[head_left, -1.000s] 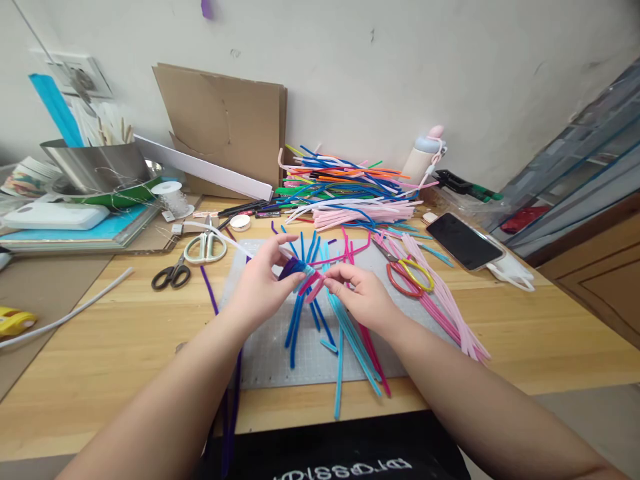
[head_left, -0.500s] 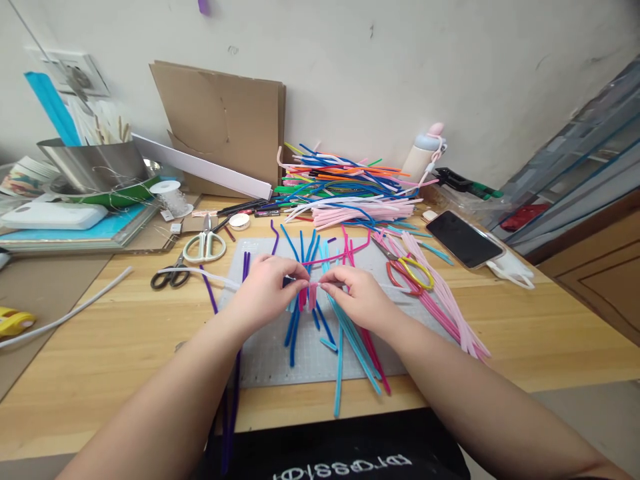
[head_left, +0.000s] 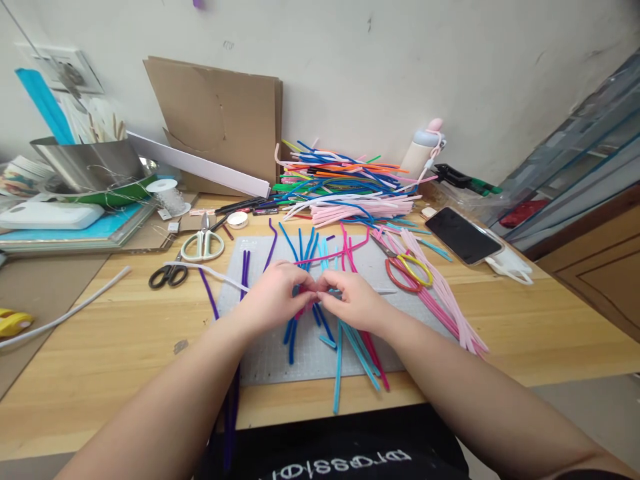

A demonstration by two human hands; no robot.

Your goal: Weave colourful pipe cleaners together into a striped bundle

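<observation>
Above a grey cutting mat (head_left: 265, 370), my left hand (head_left: 277, 288) and my right hand (head_left: 353, 297) meet fingertip to fingertip, both in a pinch. Between them they grip a white pipe cleaner (head_left: 213, 272), whose ends stick out past either hand. Short pink pieces (head_left: 301, 308) show under the left fingers, mostly hidden. Blue pipe cleaners (head_left: 293, 343) lie beneath the hands. Light blue pipe cleaners (head_left: 337, 373) and dark pink ones (head_left: 377, 363) stretch out below my right hand. Purple pipe cleaners (head_left: 231, 407) lie by my left forearm.
Red-and-yellow-handled scissors (head_left: 404, 272) lie right of the mat beside light pink pipe cleaners (head_left: 450, 303). White-handled scissors (head_left: 203, 245) and black scissors (head_left: 169, 275) are on the left. A colourful pipe cleaner pile (head_left: 345, 183), a bottle (head_left: 423, 150) and a phone (head_left: 464, 235) stand farther back.
My hands have come together, closing the small gap between the fingertips. The pink pieces there are now more covered. The view has shifted slightly.
</observation>
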